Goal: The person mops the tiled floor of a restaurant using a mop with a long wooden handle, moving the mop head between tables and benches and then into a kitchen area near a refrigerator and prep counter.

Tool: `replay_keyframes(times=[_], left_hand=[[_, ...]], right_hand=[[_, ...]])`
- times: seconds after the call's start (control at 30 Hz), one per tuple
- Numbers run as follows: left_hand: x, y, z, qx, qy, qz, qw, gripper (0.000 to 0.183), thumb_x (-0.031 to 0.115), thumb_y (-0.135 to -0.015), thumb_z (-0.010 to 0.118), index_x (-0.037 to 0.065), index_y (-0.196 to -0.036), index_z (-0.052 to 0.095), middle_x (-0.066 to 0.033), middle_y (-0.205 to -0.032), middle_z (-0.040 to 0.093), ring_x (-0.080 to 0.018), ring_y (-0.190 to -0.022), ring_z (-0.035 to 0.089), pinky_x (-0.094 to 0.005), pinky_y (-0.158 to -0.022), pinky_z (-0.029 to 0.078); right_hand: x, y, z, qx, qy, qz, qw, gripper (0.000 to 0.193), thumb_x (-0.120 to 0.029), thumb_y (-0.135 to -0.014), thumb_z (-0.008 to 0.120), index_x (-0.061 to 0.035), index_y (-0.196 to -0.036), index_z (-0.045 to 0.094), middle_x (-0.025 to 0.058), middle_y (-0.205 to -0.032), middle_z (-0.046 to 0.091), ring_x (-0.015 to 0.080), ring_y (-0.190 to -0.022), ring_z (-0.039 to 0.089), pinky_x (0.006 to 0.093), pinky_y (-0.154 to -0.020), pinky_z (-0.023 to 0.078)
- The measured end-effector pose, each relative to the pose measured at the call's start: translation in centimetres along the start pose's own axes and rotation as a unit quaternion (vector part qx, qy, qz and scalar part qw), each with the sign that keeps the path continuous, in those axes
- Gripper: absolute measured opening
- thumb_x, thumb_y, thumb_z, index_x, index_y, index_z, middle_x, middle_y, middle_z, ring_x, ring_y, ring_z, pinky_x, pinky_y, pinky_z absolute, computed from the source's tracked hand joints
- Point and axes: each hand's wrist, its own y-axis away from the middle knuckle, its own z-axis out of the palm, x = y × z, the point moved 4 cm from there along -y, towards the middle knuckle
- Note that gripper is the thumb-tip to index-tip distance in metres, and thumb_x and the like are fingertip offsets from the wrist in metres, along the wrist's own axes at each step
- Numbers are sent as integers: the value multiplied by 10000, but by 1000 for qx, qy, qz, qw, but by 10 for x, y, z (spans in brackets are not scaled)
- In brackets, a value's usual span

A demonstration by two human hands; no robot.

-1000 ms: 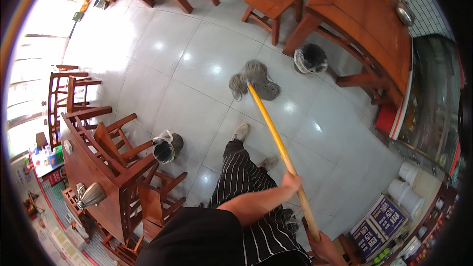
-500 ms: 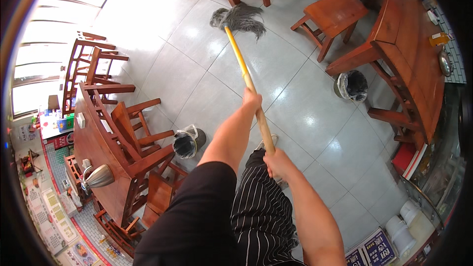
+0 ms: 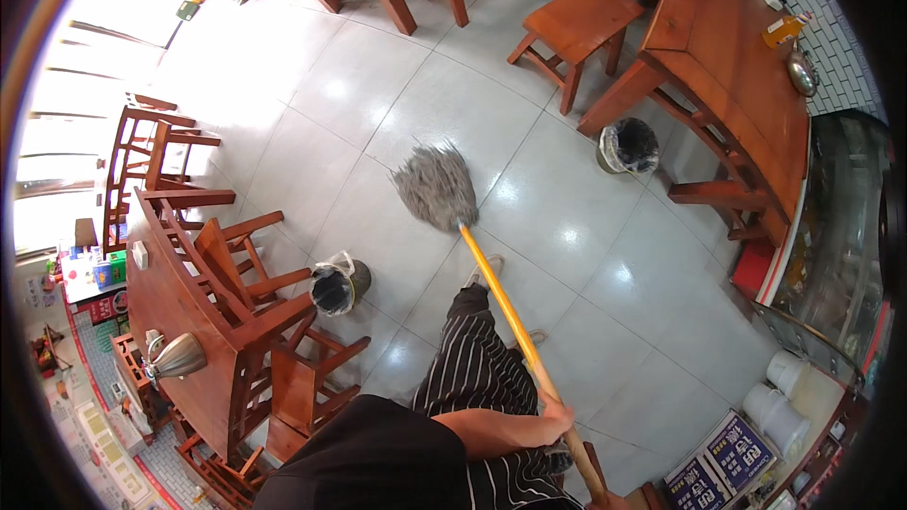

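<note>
A mop lies across the floor in front of me. Its grey stringy head (image 3: 435, 187) is smeared by motion on the tiles, ahead of my shoes. The yellow and wooden mop handle (image 3: 510, 314) slants from there down to the lower right. My left hand (image 3: 555, 418) is wrapped round the handle's lower part, the arm reaching across my striped trousers. At the bottom edge my right hand (image 3: 609, 502) shows only in part, closed at the end of the handle.
A lined bin (image 3: 340, 285) stands by the left table (image 3: 179, 293) and its stools. Another lined bin (image 3: 629, 146) is beside the right table (image 3: 709, 28). A wooden stool (image 3: 581, 19) stands beyond it. White buckets (image 3: 779, 416) and a dark sign (image 3: 723, 463) are at lower right.
The mop head has come from the far table legs back toward my feet. Both hands have drawn the handle down and to the right, and the right hand is now mostly out of view.
</note>
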Motion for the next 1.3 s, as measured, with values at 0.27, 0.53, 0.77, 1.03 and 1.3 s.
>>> replay_keyframes(times=[0.27, 0.53, 0.77, 1.03, 1.3], left_hand=[[42, -21, -38, -20, 57, 11, 998, 977, 184, -890, 582, 116, -1484, -190, -284, -1191, 571, -359, -1019, 619, -417, -916, 501], [187, -154, -317, 136, 260, 118, 948, 749, 70, -866, 550, 161, -1485, 139, -159, -966, 585, -243, -658, 623, -391, -577, 554], [245, -68, -442, 26, 510, 161, 845, 699, 85, -882, 540, 259, -1471, 206, -101, -891, 542, -186, -569, 528, -354, -477, 502], [261, -33, -503, 20, 528, 180, 829, 677, 103, -914, 509, 283, -1484, 190, -81, -814, 513, -185, -565, 518, -335, -473, 483], [376, -85, -623, 14, 517, 172, 839, 688, 131, -941, 509, 248, -1500, 124, -81, -809, 540, -187, -563, 549, -330, -485, 509]], right_hand=[[-42, -12, 38, -22, 459, -92, 883, 298, -227, -912, 607, -2, -1093, 535, 92, -781, 608, 198, -661, 596, 350, -583, 487], [-150, -54, 363, -153, 418, -149, 883, 253, -241, -948, 591, -58, -1099, 502, 16, -634, 468, 124, -478, 466, 280, -404, 386], [-185, -14, 545, -242, 277, -101, 924, 250, -248, -941, 587, -76, -1108, 515, 24, -705, 509, 111, -558, 506, 254, -465, 441], [-175, 22, 620, -207, 331, -34, 920, 214, -206, -915, 625, -84, -1059, 524, 17, -692, 485, 96, -510, 444, 239, -427, 388], [-268, 18, 766, -271, 289, -73, 915, 182, -182, -888, 653, -84, -960, 517, 15, -692, 507, 99, -508, 471, 237, -420, 394]])
